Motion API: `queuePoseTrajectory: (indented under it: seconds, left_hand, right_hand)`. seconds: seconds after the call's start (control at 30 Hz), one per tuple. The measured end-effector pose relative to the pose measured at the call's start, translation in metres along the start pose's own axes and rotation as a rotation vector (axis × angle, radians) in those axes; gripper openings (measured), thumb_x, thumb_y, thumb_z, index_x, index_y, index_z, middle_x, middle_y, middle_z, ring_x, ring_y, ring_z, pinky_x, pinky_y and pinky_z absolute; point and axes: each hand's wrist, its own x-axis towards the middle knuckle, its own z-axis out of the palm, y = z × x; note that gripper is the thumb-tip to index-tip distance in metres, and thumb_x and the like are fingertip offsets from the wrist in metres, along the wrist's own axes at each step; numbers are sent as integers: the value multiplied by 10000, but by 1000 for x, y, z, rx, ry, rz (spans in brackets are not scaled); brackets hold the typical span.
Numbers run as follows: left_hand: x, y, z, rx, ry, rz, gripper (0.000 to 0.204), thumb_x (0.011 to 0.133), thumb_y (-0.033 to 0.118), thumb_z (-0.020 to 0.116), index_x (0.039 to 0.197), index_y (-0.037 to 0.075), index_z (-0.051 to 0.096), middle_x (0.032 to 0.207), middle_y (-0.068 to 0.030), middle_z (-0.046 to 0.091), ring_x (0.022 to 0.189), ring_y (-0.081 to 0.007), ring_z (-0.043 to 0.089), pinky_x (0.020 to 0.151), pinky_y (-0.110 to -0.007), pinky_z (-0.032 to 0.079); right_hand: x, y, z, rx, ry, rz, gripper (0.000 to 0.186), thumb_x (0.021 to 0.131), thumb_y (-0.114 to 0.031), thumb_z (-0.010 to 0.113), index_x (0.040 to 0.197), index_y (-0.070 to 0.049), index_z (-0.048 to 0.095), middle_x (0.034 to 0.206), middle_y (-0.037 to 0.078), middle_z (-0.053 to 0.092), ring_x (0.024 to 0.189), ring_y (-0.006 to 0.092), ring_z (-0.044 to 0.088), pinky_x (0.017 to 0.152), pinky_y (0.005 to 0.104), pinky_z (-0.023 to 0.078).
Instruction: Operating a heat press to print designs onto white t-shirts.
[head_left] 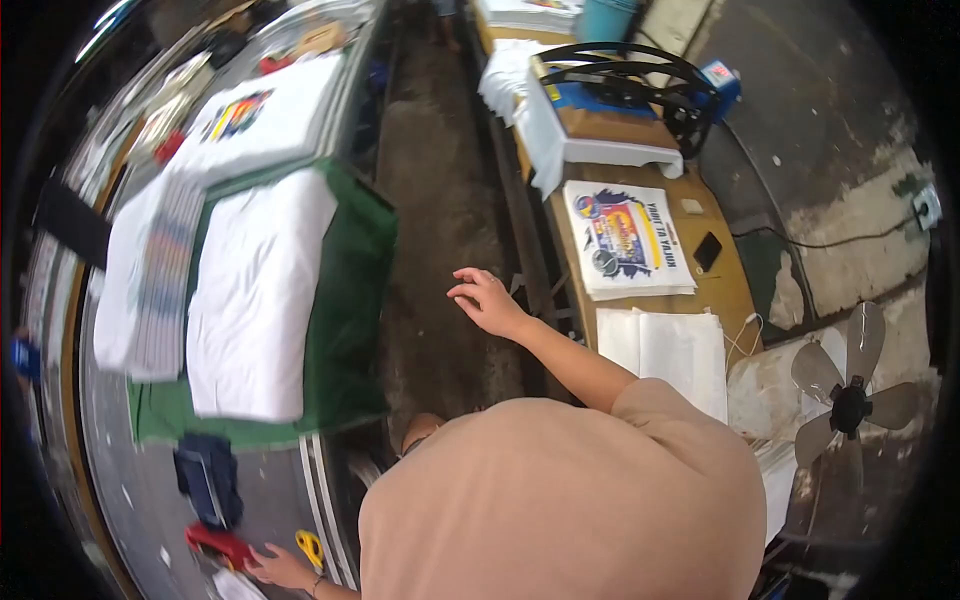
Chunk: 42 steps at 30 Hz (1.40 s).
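Note:
At the lower left, my left hand (282, 569) reaches over the grey table, fingers stretched toward the right end of a red tool (220, 546) whose exact kind is blurred. I cannot tell whether they touch it. A pair of yellow-handled scissors (310, 549) lies beside that hand, and a dark blue folded bundle (208, 480) sits just beyond. My right hand (488, 302) hangs over the aisle with its fingers apart and nothing in it. Past the blue bundle, a stack of white folded cloth (258, 295) rests on a green cover (355, 250).
Left table: folded shirts (150, 275) and a white printed shirt pile (300, 110). Right table: printed shirts (625, 240), a phone (707, 252), white cloth (662, 350) and a black curved frame (640, 60). A fan (850, 408) stands right; the dark aisle (425, 160) runs between.

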Motion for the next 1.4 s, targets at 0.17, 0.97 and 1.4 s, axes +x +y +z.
queuePoseTrajectory:
  seconds: [0.17,0.97,1.4]
  left_hand:
    - [133,245,-40,-608,91,416,321,906,192,539,1201,66,561,1285,-188,434,1189,-338,425,994,-425,343]
    - [47,1238,-236,-1106,404,2657,597,654,342,743,1145,53,564,1137,-76,575,1242,-229,409,1094,-410,234]
    - [-3,1318,-229,-1065,327,3176,114,683,215,600,662,103,608,583,-84,601,560,-222,601,943,-380,378]
  right_hand:
    - [82,61,-67,58,198,81,135,830,-111,596,943,-49,638,1081,115,563,967,298,568,825,356,457]
    - [386,336,-219,-1205,77,711,440,705,-296,657,1003,24,607,968,169,616,995,278,565,1036,421,294]
    - [420,377,-210,-817,409,1165,107,651,-175,614,701,-80,613,582,107,618,516,257,620,529,392,470]
